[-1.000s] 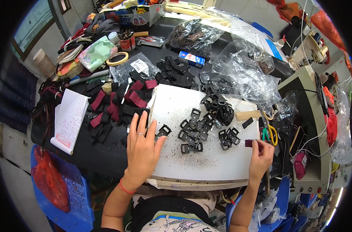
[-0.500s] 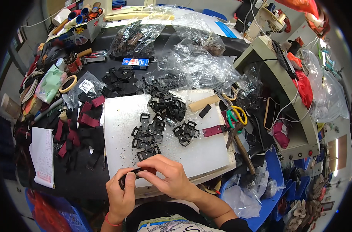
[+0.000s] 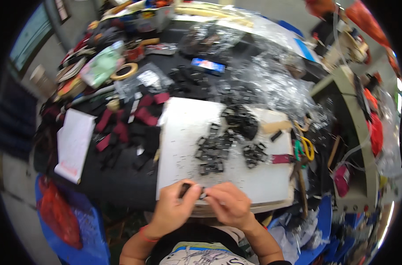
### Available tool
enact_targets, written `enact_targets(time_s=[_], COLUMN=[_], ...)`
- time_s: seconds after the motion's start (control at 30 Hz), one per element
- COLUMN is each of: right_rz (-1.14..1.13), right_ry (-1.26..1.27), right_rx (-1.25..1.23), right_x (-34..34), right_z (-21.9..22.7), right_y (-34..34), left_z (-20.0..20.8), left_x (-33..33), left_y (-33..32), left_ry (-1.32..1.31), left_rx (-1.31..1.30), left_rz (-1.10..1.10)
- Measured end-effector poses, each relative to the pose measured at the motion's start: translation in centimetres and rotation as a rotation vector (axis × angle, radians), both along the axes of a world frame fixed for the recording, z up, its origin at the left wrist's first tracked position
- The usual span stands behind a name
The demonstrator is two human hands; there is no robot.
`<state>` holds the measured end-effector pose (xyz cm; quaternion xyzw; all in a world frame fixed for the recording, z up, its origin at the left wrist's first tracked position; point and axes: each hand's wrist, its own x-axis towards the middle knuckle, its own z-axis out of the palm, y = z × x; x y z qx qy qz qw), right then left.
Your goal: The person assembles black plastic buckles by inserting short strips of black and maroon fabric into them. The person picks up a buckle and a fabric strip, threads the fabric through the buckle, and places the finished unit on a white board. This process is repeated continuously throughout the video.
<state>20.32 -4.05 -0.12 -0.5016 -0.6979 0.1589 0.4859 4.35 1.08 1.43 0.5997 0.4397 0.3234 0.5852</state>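
Between thumb and curled fingers, my left hand (image 3: pixel 175 206) grips a small black piece (image 3: pixel 184 190), mostly hidden and blurred. My right hand (image 3: pixel 231 206) is beside it, its fingertips pinched at the piece's right end, where a small pale spot shows. Both hands are over the near edge of a white board (image 3: pixel 176 145). Beyond them on the board lie several black plastic buckles (image 3: pixel 212 152), with a smaller group (image 3: pixel 255 154) to the right. Behind these is a heap of rounded black parts (image 3: pixel 240 121).
Maroon strap pieces (image 3: pixel 146 115) and a notepad (image 3: pixel 75 143) lie left of the board. To the right are scissors with yellow and green handles (image 3: pixel 308 149) and a hammer (image 3: pixel 302 192). Clear plastic bags (image 3: pixel 271 84) cover the back. A blue chair (image 3: pixel 73 221) stands front left.
The whole view has swung left, so the board appears farther right, and it is blurred. My right hand has come down from above the left one to sit beside it.
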Motion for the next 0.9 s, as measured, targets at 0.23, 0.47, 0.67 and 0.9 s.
enact_targets(time_s=[0.23, 0.47, 0.67, 0.9], right_rz=[-0.183, -0.028, -0.001, 0.202], right_ry=[-0.101, 0.004, -0.213, -0.232], right_rx=[0.019, -0.195, -0.011, -0.130], right_x=[-2.4, -1.1, -2.0, -1.2], right_z=[0.9, 2.1, 0.6, 1.1], right_y=[-0.3, 2.1, 1.4, 1.3], left_z=[0.5, 0.4, -0.9, -0.9], left_x=[0.3, -1.9, -2.7, -4.2], left_y=[0.7, 0.0, 0.7, 1.5], left_ry=[-0.114, -0.011, 0.034, 0.069], left_rx=[-0.200, 0.067, -0.025, -0.028], left_rz=[-0.067, -0.165, -0.105, -0.158])
